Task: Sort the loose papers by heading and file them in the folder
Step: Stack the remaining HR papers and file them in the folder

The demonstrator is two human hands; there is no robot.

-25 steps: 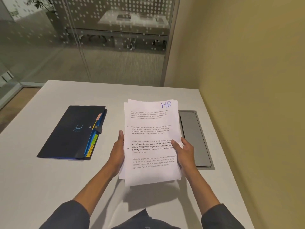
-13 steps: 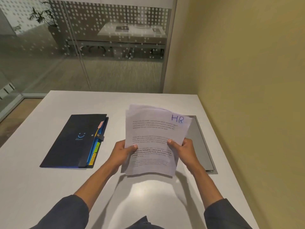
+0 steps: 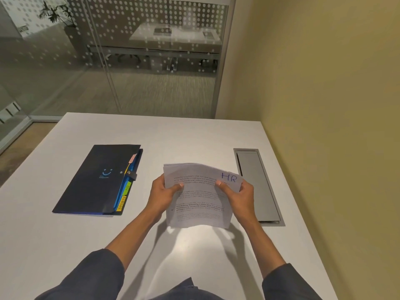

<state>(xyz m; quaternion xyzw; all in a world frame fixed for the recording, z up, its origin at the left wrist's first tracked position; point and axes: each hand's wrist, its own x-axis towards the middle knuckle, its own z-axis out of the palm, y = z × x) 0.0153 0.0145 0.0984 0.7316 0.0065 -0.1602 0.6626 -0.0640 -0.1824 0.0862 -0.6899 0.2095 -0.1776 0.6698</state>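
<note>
Papers [image 3: 199,198] are sitting mid-frame above the table [image 3: 194,135]: my left hand [image 3: 164,194] and right hand [image 3: 240,197] are pinching the side edges, thumbs on top, tilting the HR heading readable. Folder [image 3: 95,180] is lying shut at left, HR tab [image 3: 127,188] showing.

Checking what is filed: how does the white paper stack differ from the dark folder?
The white paper stack is gripped by the left hand and right hand, curling; the dark navy folder lies flat and closed on the white table. Both show "HR".
</note>
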